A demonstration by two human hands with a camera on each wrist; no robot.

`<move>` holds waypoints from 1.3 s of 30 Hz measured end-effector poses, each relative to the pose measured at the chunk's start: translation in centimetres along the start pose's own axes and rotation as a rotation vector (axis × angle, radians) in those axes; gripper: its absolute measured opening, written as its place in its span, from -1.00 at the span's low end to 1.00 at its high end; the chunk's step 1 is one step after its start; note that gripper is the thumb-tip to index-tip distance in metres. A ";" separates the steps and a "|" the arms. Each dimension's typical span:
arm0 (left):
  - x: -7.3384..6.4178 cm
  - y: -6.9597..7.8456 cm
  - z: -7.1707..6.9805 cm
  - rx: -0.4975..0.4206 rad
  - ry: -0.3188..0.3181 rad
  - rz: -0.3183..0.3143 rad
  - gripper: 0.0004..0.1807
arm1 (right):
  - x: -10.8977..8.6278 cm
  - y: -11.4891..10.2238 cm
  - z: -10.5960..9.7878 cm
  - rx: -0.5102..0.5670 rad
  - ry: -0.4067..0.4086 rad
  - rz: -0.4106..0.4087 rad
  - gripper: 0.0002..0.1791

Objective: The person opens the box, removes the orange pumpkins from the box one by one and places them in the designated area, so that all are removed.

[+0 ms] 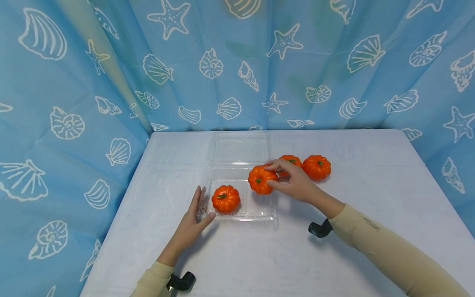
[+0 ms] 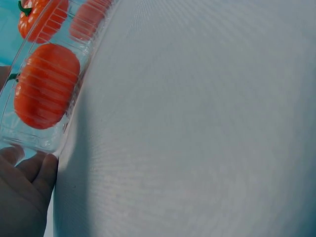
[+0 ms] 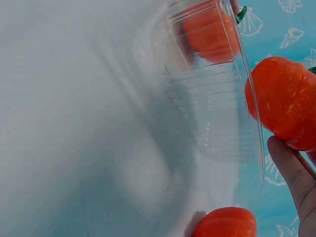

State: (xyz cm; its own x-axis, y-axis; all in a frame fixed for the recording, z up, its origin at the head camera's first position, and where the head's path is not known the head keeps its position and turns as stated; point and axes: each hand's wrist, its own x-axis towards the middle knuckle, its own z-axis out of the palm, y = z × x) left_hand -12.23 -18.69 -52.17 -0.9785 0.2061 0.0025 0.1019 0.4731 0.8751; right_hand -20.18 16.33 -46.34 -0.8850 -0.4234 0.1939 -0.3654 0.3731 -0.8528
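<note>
A clear plastic clamshell box (image 1: pixel 256 212) lies on the table with its lid (image 1: pixel 240 148) folded back. One orange toy pumpkin (image 1: pixel 226 199) with a green stem sits in the left half of the box. My right hand (image 1: pixel 293 181) grips a second pumpkin (image 1: pixel 261 180) between thumb and fingers, held over the right part of the box; in the right wrist view this pumpkin (image 3: pixel 284 103) hangs above the rim. My left hand (image 1: pixel 191 225) rests against the left wall of the box, fingers straight and thumb near the front corner. In the left wrist view its fingertips touch the box end.
Two more pumpkins stand right of the box: one (image 1: pixel 291 159) partly hidden behind my right hand, the other (image 1: pixel 317 167) beside it. A white cloth covers the table (image 1: pixel 371 173). A blue shell-print curtain (image 1: pixel 237 66) hangs behind and along the sides.
</note>
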 end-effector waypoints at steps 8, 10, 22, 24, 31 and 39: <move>0.0 -0.1 0.0 -0.004 0.001 -0.005 0.07 | -1.0 0.1 -0.9 0.017 0.062 0.005 -0.69; 0.1 -0.2 0.0 -0.007 0.002 -0.001 0.07 | -1.2 0.2 -1.1 0.023 0.074 0.010 -0.67; 0.1 -0.3 0.1 -0.009 0.005 -0.008 0.07 | -2.3 1.1 -2.4 0.037 0.116 0.092 -0.65; 0.1 -0.3 0.1 -0.010 0.005 -0.007 0.07 | -2.6 1.2 -2.6 0.026 0.126 0.099 -0.65; 0.1 -0.2 0.0 -0.011 0.002 -0.004 0.07 | -3.6 1.7 -3.2 0.016 0.159 0.088 -0.64; 0.0 -0.1 0.0 -0.020 -0.002 -0.008 0.06 | -4.5 2.5 -3.5 0.030 0.159 0.079 -0.64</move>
State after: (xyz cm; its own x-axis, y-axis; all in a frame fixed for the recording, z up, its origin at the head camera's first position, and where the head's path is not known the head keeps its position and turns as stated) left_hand -12.24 -18.74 -52.26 -0.9790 0.2036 -0.0056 0.0901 0.4579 0.8844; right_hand -18.15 22.05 -47.58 -0.9460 -0.2566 0.1981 -0.2861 0.3739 -0.8822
